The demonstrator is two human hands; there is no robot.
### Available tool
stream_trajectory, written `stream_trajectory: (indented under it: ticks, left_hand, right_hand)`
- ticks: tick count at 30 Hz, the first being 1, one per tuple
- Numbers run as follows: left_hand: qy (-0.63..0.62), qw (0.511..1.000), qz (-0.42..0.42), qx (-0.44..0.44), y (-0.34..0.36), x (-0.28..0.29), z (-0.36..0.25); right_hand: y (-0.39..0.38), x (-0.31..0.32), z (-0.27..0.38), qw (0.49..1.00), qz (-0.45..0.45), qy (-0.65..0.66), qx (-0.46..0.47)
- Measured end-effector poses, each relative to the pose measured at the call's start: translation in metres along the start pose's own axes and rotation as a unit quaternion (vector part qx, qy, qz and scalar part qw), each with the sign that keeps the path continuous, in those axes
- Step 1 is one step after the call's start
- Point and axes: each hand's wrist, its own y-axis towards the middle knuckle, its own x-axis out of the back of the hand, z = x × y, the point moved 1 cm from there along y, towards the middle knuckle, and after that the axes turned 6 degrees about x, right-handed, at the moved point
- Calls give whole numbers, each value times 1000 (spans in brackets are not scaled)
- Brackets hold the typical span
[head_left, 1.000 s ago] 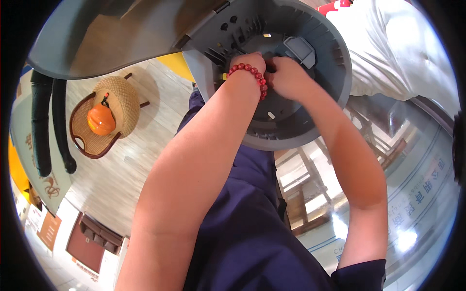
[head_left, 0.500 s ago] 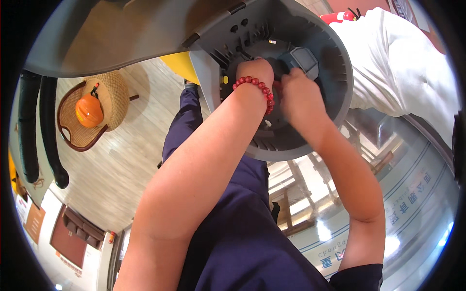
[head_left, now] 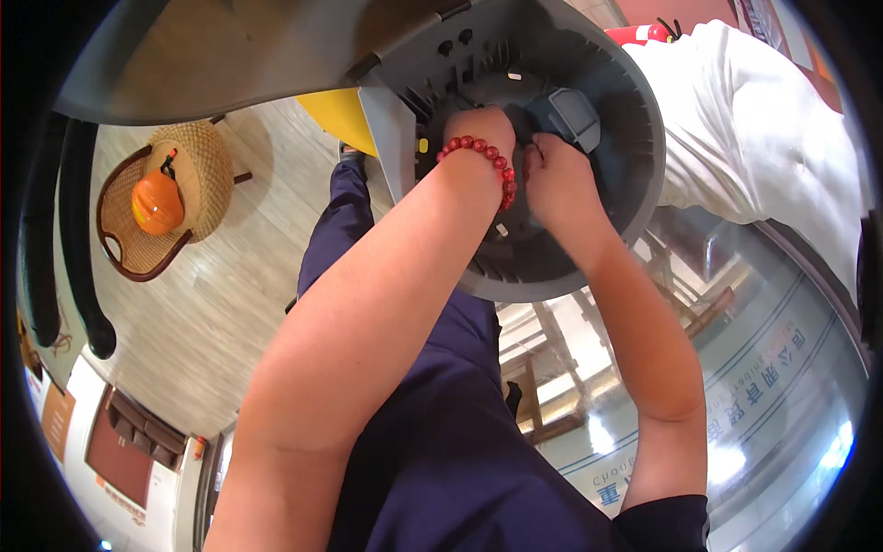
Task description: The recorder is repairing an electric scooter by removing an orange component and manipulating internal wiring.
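Observation:
Both my hands reach into a round dark grey plastic housing (head_left: 543, 293) with slots and ribs along its inner wall. My left hand (head_left: 480, 131), with a red bead bracelet (head_left: 501, 166) at its wrist, is bent down deep inside, and its fingers are hidden. Beside it, my right hand (head_left: 563, 184) is closed, fingers curled in together; whatever they grip cannot be made out. A blue-grey box-like part (head_left: 572, 118) sits inside the housing, just beyond my right hand. Small pale tabs (head_left: 501, 230) show on the dark inner surface.
A large grey cover (head_left: 230, 64) extends from the housing to the upper left, beside a yellow panel (head_left: 336, 120). An orange helmet (head_left: 157, 202) rests on a wicker chair (head_left: 207, 175). At right are a person's white sleeve (head_left: 745, 129), a red fire extinguisher (head_left: 648, 34) and a glossy lettered surface (head_left: 736, 368).
My right hand has shifted slightly left and its fingers are drawn in closer. My left hand stays deep in the housing. The whole view has moved a little.

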Motion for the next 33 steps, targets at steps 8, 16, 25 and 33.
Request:
stream_trajectory:
  ticks: [8,16,25,33]
  left_hand:
    - [243,966,-20,-80,-20,11,-13]
    - [472,843,-100,-238,-32,10,-14]
    - [-25,998,-46,-26,-42,10,-13]
    - [-161,986,-7,-39,-13,7,0]
  right_hand:
    - [-19,9,23,865,43,495,-63]
    - [-33,-4,33,935,-91,-254,231]
    - [-29,23,22,864,117,474,-124]
    - [-29,12,21,917,-159,-252,264]
